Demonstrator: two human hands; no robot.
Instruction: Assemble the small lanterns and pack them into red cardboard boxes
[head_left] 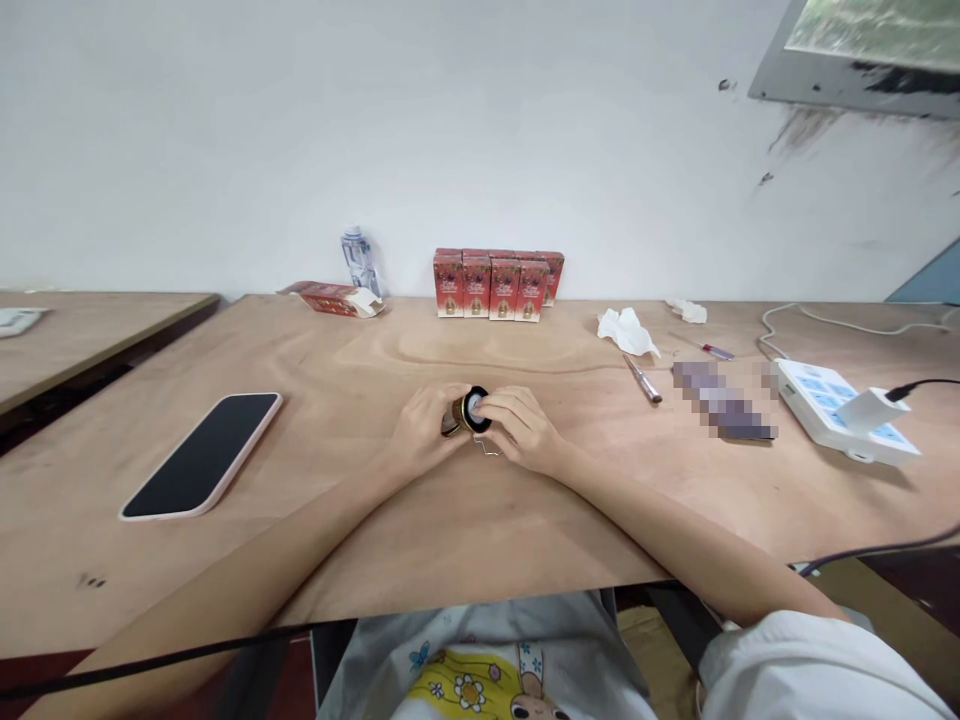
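My left hand is wrapped around a small black-and-gold lantern, which lies tilted on its side above the middle of the table. Its round black end, with a pale disc inside, faces right. At that end my right hand is closed, fingers together, with the fingertips on the pale disc and rim. A thin bent wire handle hangs below, between the two hands. Fingers cover much of the lantern's body, and anything tiny under my right fingertips is hidden.
Several red boxes stand by the wall, with an opened red box and a bottle to their left. A phone lies left. On the right are crumpled tissue, a metal pen-like tool, a screwdriver and a power strip.
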